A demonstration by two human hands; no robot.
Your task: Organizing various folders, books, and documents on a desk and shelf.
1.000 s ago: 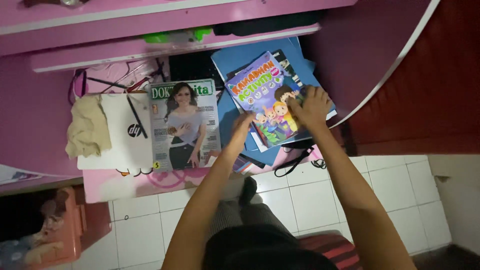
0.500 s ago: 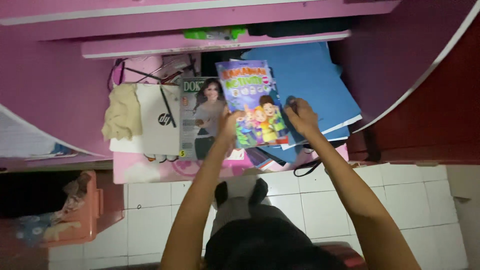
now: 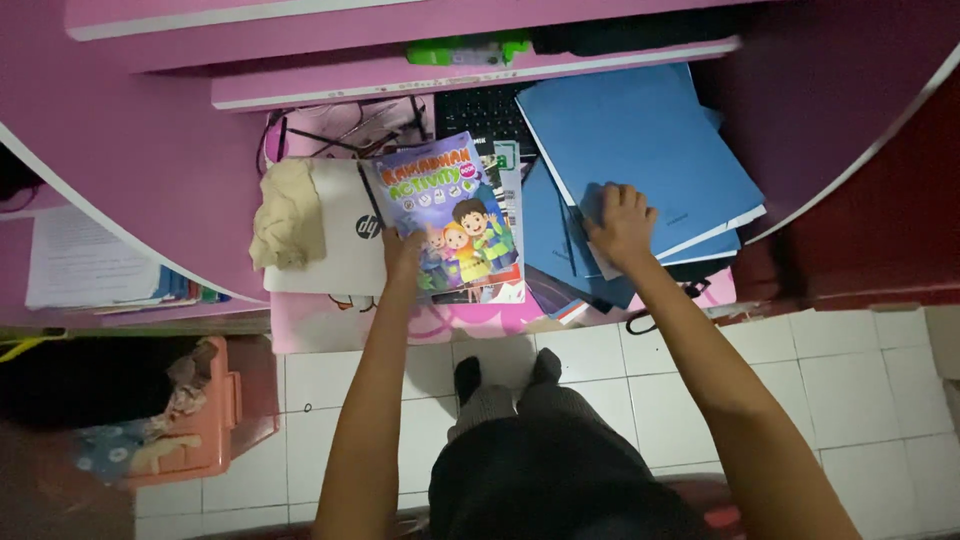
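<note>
My left hand (image 3: 405, 245) grips the left edge of a colourful children's activity book (image 3: 455, 215), which lies over a magazine (image 3: 508, 175) on the pink desk (image 3: 320, 325). Only a strip of that magazine shows. My right hand (image 3: 620, 220) rests flat, fingers spread, on a stack of blue folders and books (image 3: 640, 150) to the right. The folders lie fanned out and overlap each other.
A white laptop (image 3: 345, 250) with a beige cloth (image 3: 288, 212) on it sits left of the book. A black keyboard (image 3: 480, 108) and cables (image 3: 330, 125) lie behind. A pink bin (image 3: 205, 420) stands on the tiled floor at lower left; papers (image 3: 85, 260) are stacked at far left.
My left hand carried the activity book off the blue stack leftward and laid it over the magazine. My right hand stayed on the blue folders. The camera view shifted.
</note>
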